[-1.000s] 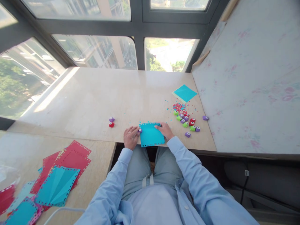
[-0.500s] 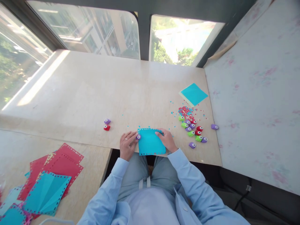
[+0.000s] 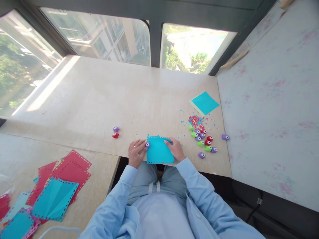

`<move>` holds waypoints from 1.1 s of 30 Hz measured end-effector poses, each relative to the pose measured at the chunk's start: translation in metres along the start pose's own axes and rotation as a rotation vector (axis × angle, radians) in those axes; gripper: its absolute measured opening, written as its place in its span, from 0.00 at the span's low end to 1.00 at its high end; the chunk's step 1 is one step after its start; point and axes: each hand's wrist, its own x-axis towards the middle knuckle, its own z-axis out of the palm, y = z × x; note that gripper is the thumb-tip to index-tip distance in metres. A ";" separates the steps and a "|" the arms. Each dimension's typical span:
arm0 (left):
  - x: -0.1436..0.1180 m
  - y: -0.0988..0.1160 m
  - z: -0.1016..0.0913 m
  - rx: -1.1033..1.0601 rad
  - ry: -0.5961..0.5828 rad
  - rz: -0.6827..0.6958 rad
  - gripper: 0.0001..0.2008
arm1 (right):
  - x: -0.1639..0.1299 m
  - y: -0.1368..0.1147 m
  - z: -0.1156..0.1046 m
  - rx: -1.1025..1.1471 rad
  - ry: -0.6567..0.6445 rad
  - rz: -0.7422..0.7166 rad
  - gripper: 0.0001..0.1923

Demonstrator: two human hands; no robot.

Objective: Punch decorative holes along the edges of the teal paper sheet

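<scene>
A square of blue paper [image 3: 160,151] lies at the table's front edge, with small punched holes along its top and bottom edges. My left hand [image 3: 136,152], wearing a ring, is closed round a small purple craft punch [image 3: 147,145] set on the paper's left edge. At the paper's upper right corner, my right hand [image 3: 176,148] grips the sheet, thumb on top and fingers mostly hidden behind. A second purple punch [image 3: 116,128] and a red punch [image 3: 115,135] stand apart to the left of my left hand.
Several green, red and purple punches [image 3: 201,143] cluster at the right beside a heap of red and blue paper bits [image 3: 195,121]. Behind them lies a stack of blue and pale sheets [image 3: 205,103]. Hole-edged red sheets [image 3: 72,166] and blue sheets [image 3: 56,199] overlap on the left table.
The view has shifted slightly. Both hands keep their hold on the punch and the blue paper, with hardly any movement.
</scene>
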 end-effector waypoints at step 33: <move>0.008 0.009 0.011 0.131 0.078 -0.033 0.14 | -0.036 0.020 -0.015 -0.522 0.097 -0.506 0.15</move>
